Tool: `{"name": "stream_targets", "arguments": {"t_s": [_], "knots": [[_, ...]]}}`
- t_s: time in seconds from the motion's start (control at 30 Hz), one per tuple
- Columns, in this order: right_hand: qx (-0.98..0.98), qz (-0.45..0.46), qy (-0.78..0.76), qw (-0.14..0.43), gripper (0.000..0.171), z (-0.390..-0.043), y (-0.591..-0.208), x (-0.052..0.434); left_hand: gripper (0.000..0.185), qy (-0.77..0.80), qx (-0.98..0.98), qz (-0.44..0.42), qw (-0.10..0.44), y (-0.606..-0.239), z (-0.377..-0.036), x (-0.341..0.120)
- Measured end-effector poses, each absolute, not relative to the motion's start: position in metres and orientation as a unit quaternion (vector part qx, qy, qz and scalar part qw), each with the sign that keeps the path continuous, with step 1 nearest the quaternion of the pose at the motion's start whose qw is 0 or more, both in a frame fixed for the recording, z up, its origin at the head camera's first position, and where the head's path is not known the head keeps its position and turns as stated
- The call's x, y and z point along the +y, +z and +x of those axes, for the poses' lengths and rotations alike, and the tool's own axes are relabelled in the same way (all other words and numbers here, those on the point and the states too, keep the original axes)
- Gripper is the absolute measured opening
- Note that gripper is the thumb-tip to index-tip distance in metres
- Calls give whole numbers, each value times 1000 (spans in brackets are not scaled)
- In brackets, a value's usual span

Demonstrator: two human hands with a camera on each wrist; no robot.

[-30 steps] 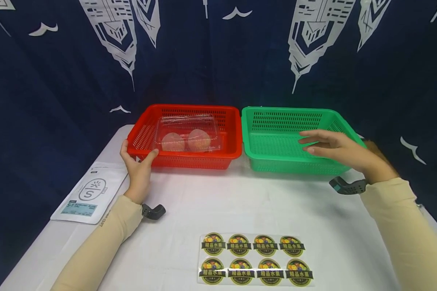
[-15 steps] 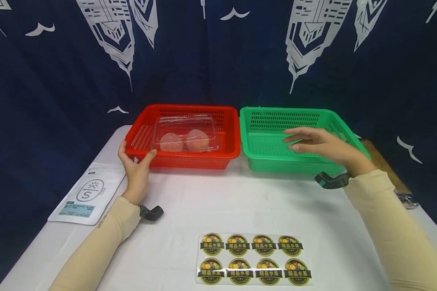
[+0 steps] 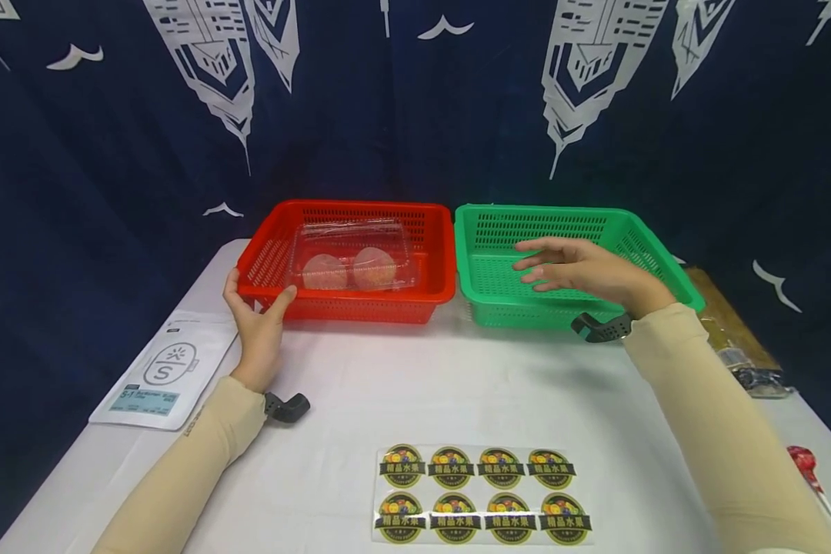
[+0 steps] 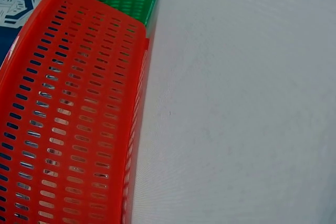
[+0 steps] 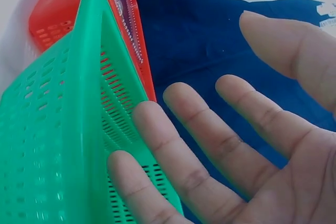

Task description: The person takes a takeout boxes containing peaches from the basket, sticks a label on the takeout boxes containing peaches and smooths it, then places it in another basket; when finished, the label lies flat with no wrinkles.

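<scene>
My left hand (image 3: 259, 335) holds the front left corner of a red plastic basket (image 3: 360, 309), thumb at the front rim and fingers at the left side. Inside that basket lies a clear plastic clamshell box (image 3: 405, 265) with two round, pale pinkish fruits (image 3: 374, 268) in it. My right hand (image 3: 589, 269) hovers over a green plastic basket (image 3: 519, 314), fingers spread and holding nothing. The left wrist view shows the perforated red basket (image 4: 79, 103) but not the hand. In the right wrist view the right hand (image 5: 231, 156) is beside the green basket's rim (image 5: 86, 103).
A sheet of round fruit stickers (image 3: 481, 496) lies near the table's front. At left is a white pouch (image 3: 166, 369) with a blue label. A brown packet (image 3: 734, 323) and a red-topped lollipop (image 3: 803, 465) lie at right. Behind hangs a dark blue curtain (image 3: 402, 115).
My right hand has moved left across the green basket, uncovering the packet and the lollipop at right. The left hand stays at the red basket's corner.
</scene>
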State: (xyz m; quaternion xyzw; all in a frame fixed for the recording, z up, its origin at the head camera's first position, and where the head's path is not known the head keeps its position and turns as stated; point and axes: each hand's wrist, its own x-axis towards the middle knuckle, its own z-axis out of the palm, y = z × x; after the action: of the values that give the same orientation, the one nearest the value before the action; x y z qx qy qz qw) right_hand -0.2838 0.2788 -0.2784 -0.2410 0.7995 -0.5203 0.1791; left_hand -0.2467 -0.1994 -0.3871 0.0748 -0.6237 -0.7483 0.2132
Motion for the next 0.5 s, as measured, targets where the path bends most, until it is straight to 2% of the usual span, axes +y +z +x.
{"name": "stream_targets", "arguments": {"t_s": [0.27, 0.5], "knots": [[758, -220, -581, 197, 46, -300, -283, 260, 93, -748, -623, 67, 218, -390, -248, -200], [731, -214, -613, 210, 46, -314, -288, 241, 92, -748, -622, 56, 226, -391, -250, -201]]}}
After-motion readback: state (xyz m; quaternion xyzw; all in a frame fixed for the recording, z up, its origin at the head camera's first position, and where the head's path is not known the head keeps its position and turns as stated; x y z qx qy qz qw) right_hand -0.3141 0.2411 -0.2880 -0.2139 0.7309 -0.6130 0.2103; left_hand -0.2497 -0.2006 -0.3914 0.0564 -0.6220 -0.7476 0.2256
